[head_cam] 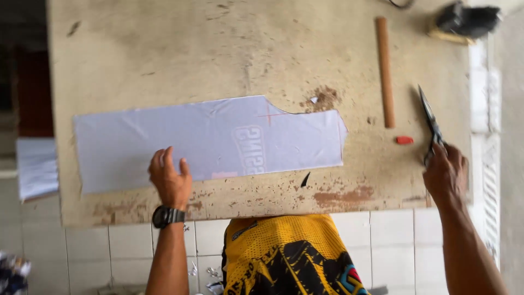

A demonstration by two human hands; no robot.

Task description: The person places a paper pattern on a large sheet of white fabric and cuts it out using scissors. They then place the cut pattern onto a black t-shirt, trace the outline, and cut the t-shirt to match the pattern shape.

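Yellow shirt (284, 254) lowest in view. L hand (170, 177) flat on pale fabric piece (207, 142) – fingers spread, no grip. R hand (446, 175) grip closed on scissors (431, 123) – blades tilted up over desk (191, 49).

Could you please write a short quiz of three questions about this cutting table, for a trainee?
1. True or false: the left hand rests on the pale fabric piece.
2. What does the right hand hold?
A. the wooden stick
B. the scissors
C. the red chalk
3. Fill in: the small red chalk lies between the wooden stick and the ____.

Key:
1. True.
2. B: its fingers grip the scissors, blades pointing away.
3. scissors.
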